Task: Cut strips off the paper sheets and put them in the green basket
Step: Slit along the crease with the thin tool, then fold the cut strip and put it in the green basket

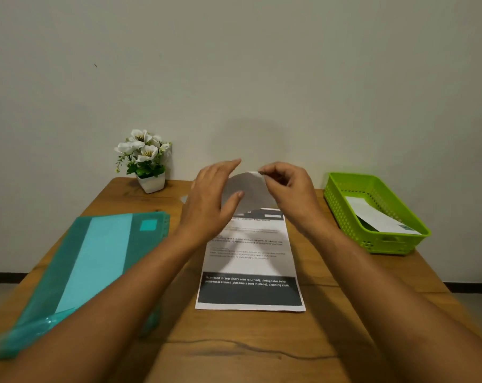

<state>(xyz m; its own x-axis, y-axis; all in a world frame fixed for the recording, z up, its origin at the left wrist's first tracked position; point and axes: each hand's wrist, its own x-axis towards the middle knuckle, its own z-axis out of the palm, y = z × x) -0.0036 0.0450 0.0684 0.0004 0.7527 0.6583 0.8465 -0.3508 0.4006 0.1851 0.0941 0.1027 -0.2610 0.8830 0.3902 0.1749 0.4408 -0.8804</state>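
A printed paper sheet (249, 261) lies in the middle of the wooden table, its far end curled up and toward me. My right hand (288, 192) pinches the raised far edge of that sheet between thumb and fingers. My left hand (212, 200) hovers beside the curl with fingers straight, its thumb close to the bent paper. The green basket (344, 214) stands at the right, holding a white paper strip (378, 217). No cutting tool shows in either hand.
A teal plastic folder (96, 258) covers the table's left side, with a teal pen-like object (40, 326) at its near end. A small white pot of white flowers (145, 161) stands at the back left against the wall.
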